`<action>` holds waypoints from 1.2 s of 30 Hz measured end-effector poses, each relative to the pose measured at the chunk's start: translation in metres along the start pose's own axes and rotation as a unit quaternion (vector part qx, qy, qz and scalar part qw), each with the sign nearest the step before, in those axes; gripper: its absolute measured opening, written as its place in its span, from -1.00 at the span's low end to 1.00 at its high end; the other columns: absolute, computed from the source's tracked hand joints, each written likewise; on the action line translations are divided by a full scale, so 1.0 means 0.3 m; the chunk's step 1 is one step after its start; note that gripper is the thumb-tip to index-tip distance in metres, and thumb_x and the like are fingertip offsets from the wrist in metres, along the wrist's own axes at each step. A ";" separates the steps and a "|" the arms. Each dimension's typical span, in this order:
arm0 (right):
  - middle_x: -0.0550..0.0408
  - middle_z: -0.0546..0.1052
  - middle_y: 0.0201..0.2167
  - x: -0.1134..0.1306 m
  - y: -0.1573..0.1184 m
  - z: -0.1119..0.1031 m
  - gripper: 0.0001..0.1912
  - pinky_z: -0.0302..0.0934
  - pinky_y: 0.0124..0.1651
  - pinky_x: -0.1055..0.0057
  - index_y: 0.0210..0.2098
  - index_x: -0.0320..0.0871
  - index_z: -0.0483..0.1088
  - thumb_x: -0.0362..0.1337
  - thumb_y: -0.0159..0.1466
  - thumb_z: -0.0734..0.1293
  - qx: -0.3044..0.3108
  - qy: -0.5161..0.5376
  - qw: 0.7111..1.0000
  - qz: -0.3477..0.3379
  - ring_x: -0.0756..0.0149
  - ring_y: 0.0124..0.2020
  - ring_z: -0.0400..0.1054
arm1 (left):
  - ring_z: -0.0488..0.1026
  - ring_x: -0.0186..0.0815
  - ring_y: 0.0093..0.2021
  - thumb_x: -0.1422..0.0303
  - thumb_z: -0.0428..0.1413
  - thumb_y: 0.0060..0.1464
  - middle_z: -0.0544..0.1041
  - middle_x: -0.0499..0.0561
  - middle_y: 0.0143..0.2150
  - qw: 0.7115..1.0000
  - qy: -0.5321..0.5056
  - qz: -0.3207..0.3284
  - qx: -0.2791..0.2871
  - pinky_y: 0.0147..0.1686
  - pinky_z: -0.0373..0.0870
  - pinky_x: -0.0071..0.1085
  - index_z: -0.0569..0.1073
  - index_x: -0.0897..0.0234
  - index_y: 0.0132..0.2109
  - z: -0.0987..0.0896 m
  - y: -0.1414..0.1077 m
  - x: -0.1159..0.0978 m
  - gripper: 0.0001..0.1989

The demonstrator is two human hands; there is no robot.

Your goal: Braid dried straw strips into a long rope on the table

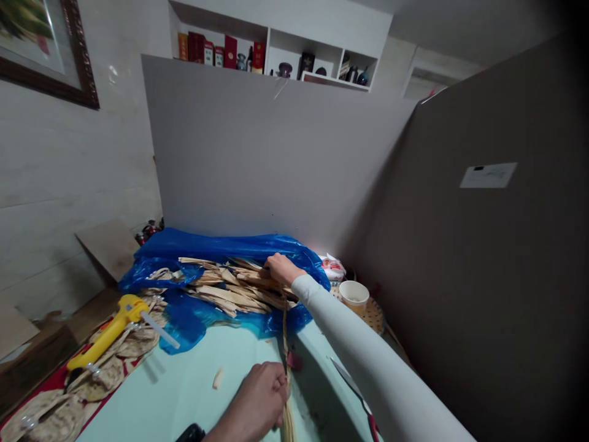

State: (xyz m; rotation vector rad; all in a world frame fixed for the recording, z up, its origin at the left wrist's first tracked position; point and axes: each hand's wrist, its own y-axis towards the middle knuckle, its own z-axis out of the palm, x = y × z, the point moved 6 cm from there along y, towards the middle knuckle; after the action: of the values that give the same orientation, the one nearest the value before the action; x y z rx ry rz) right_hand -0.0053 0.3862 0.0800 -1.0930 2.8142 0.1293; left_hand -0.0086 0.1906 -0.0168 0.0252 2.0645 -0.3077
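on the pale green surface [184, 393], a straw-coloured cord [284, 331] is held in the narrow grip of the left hand [264, 393] and is stretched up toward a pile of dry strips [230, 298]. the pile is spread over blue plastic [184, 245], and its right end is touched by the right hand [283, 269]; whether anything is pinched in that grip cannot be told. near the right forearm, scissors [348, 380] are laid; at the left, a yellow glue gun [105, 334] is seen.

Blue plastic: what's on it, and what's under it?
Pale strips lie on the blue plastic, the right hand at their right end. Green surface shows along its near edge; beneath the plastic is covered.
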 end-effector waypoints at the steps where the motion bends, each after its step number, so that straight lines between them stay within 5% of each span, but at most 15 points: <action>1: -0.06 0.43 0.04 -0.003 -0.004 -0.011 -0.66 0.36 -0.04 0.14 0.08 -0.19 0.35 -0.19 0.36 0.30 -0.007 0.002 1.000 -0.007 0.18 -0.04 0.40 | 0.28 -0.37 -0.66 0.46 -0.03 -0.08 0.26 -0.19 -0.75 1.000 0.000 0.002 0.000 -0.54 0.19 -0.47 0.20 0.17 -0.57 0.001 0.001 0.000 -0.83; 5: -0.05 0.43 0.03 0.008 -0.036 -0.052 -0.67 0.35 -0.03 0.13 0.07 -0.19 0.36 -0.19 0.36 0.30 -0.044 -0.003 0.998 -0.037 0.18 -0.04 0.40 | 0.28 -0.37 -0.67 0.44 -0.03 -0.05 0.25 -0.19 -0.75 1.000 -0.004 0.005 0.000 -0.54 0.19 -0.46 0.20 0.16 -0.56 0.005 0.004 0.004 -0.83; 11: -0.06 0.53 -0.16 0.133 -0.084 -0.027 -0.79 0.28 0.06 0.12 -0.18 -0.24 0.47 -0.26 0.39 0.24 -0.067 -0.028 0.995 -0.066 0.14 -0.01 0.39 | 0.29 -0.36 -0.66 0.43 -0.04 -0.06 0.25 -0.18 -0.75 1.000 -0.003 0.004 0.001 -0.54 0.18 -0.46 0.19 0.16 -0.56 0.008 0.003 0.012 -0.83; 14: -0.06 0.48 -0.04 0.163 -0.078 0.007 -0.75 0.30 0.05 0.08 -0.05 -0.24 0.42 -0.23 0.36 0.29 -0.062 -0.044 0.996 -0.043 0.15 0.00 0.38 | 0.28 -0.36 -0.65 0.43 -0.04 -0.07 0.25 -0.18 -0.75 1.000 -0.001 0.006 0.002 -0.53 0.17 -0.46 0.20 0.17 -0.56 0.005 0.000 0.008 -0.84; 27: -0.05 0.43 0.03 -0.015 0.002 -0.029 -0.66 0.36 -0.04 0.14 0.08 -0.19 0.35 -0.19 0.36 0.30 -0.045 0.054 0.997 0.044 0.17 -0.05 0.40 | 0.27 -0.37 -0.66 0.36 -0.02 -0.02 0.27 -0.18 -0.74 1.000 -0.005 -0.001 0.012 -0.52 0.17 -0.46 0.19 0.16 -0.56 0.007 0.002 0.006 -0.81; 36: -0.06 0.43 0.03 0.007 0.026 0.015 -0.65 0.37 -0.05 0.14 0.08 -0.20 0.34 -0.19 0.36 0.30 -0.088 0.082 0.993 0.018 0.18 -0.06 0.41 | 0.26 -0.38 -0.66 0.40 -0.03 -0.03 0.27 -0.18 -0.74 1.000 -0.006 -0.003 0.012 -0.55 0.15 -0.47 0.20 0.16 -0.55 0.000 -0.003 -0.004 -0.82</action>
State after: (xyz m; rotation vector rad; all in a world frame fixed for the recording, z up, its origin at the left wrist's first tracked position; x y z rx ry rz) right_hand -0.0118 0.3911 0.0754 -1.1372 3.0193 0.3101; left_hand -0.0082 0.1900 -0.0155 0.0323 2.0486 -0.3354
